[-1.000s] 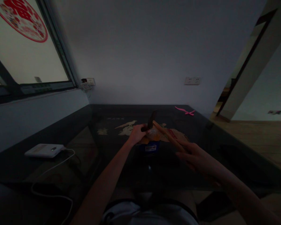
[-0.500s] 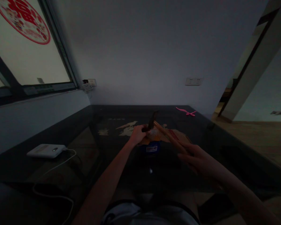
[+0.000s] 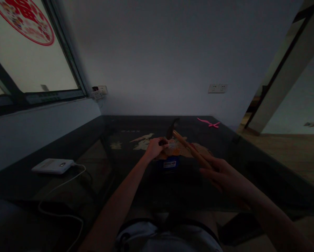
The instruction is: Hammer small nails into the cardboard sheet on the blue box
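Note:
My right hand (image 3: 220,171) is closed around the wooden handle of a hammer (image 3: 190,147). Its dark head (image 3: 170,131) is raised just beyond my left hand's fingertips. My left hand (image 3: 155,148) is curled in a pinch at a small dark round item (image 3: 162,142), too dim to identify. Beside those fingers, a crumpled clear and orange wrapping (image 3: 174,148) lies on brown paper or card (image 3: 202,149). Below it, toward me, sits a blue box-like container (image 3: 170,163) with a pale label.
The dark glossy table (image 3: 115,189) carries a white power bank (image 3: 53,166) at left, with a white cable (image 3: 68,182) running toward me. A thin pink item (image 3: 208,122) lies at the far right. Wall sockets (image 3: 218,88) are behind the table, and a window (image 3: 33,66) is at left.
The hammer's head has risen a little, away from the wrapping and my left hand. My left hand keeps nearly the same place; the whole view has shifted slightly.

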Demonstrator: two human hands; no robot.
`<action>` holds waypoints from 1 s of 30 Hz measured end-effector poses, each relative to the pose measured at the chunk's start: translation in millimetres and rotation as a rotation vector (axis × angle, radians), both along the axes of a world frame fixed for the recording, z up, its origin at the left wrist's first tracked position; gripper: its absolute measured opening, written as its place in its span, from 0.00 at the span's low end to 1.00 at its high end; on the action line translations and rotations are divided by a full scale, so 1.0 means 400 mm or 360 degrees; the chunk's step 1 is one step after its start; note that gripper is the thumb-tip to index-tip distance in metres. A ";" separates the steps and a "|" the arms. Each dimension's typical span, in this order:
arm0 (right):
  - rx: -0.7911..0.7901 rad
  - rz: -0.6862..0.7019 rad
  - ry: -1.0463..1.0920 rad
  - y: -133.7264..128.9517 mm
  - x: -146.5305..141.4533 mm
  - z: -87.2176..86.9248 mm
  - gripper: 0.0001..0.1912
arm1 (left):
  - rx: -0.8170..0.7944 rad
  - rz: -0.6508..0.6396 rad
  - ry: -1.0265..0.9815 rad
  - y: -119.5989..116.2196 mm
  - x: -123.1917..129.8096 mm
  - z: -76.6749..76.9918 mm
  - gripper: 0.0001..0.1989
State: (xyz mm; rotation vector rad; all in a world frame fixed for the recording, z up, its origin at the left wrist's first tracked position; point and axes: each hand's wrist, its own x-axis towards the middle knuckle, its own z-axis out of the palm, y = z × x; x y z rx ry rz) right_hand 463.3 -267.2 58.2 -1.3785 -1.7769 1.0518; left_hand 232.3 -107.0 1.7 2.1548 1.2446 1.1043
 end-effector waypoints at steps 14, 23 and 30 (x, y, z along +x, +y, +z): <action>-0.0067 -0.0025 0.0075 -0.001 0.000 -0.001 0.31 | 0.0010 0.0018 -0.0001 0.000 -0.002 -0.005 0.06; -0.0136 -0.0067 0.0048 -0.007 0.002 -0.006 0.32 | -0.0012 0.0002 -0.0001 0.003 -0.003 -0.004 0.07; -0.0101 -0.0044 0.0035 -0.005 0.010 -0.017 0.32 | 0.0005 -0.0018 -0.0011 0.002 -0.003 -0.005 0.06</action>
